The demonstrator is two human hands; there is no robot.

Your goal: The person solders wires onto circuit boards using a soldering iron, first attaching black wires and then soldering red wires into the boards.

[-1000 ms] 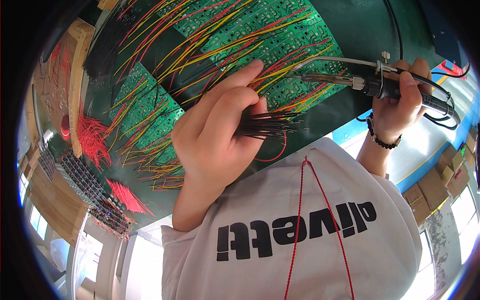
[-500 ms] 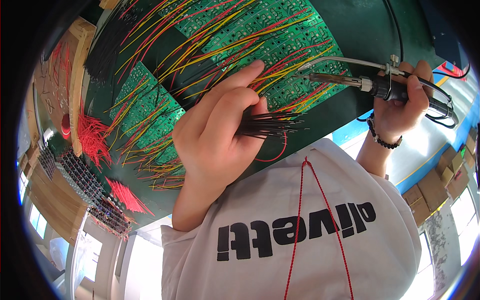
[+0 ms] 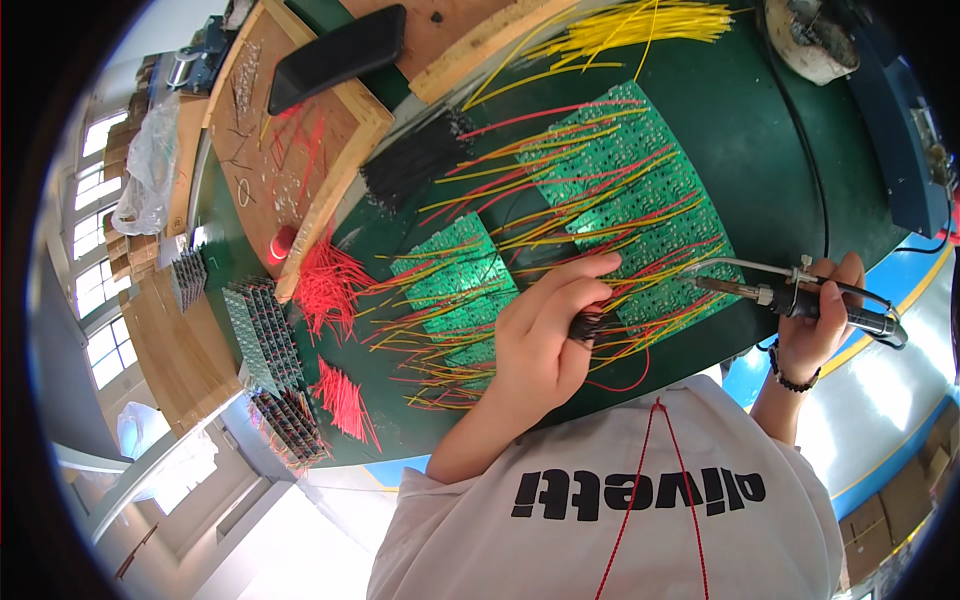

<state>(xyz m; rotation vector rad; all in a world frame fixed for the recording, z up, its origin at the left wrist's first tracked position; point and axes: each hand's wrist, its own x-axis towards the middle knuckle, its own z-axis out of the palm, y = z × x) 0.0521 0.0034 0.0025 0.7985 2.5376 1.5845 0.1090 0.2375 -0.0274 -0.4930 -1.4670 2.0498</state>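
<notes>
My left hand [image 3: 545, 340] is closed round a bundle of black wires [image 3: 585, 325], which points end-on here. Its index finger reaches over the edge of the larger green circuit board panel [image 3: 690, 215]. From that panel, rows of red, yellow and black wires trail leftward. In my right hand [image 3: 822, 320] is a soldering iron [image 3: 735, 288] with a bent metal feed tube [image 3: 740, 264] clamped above it. The iron's tip sits over the panel's lower right part, among the wires; whether it touches cannot be made out. A smaller wired board panel [image 3: 455, 265] lies left of my left hand.
Red wire piles [image 3: 332, 285] and a black wire bundle [image 3: 415, 160] lie at left, yellow wires [image 3: 640, 32] at the far side. A wooden-edged tray [image 3: 350, 150] carries a black phone [image 3: 338, 58]. Stacked boards [image 3: 262, 335] stand far left. A black cable [image 3: 815, 170] crosses the right side.
The view has shifted, so more of the table's far side shows and everything appears smaller. My left hand still holds the black wires, my right the soldering iron.
</notes>
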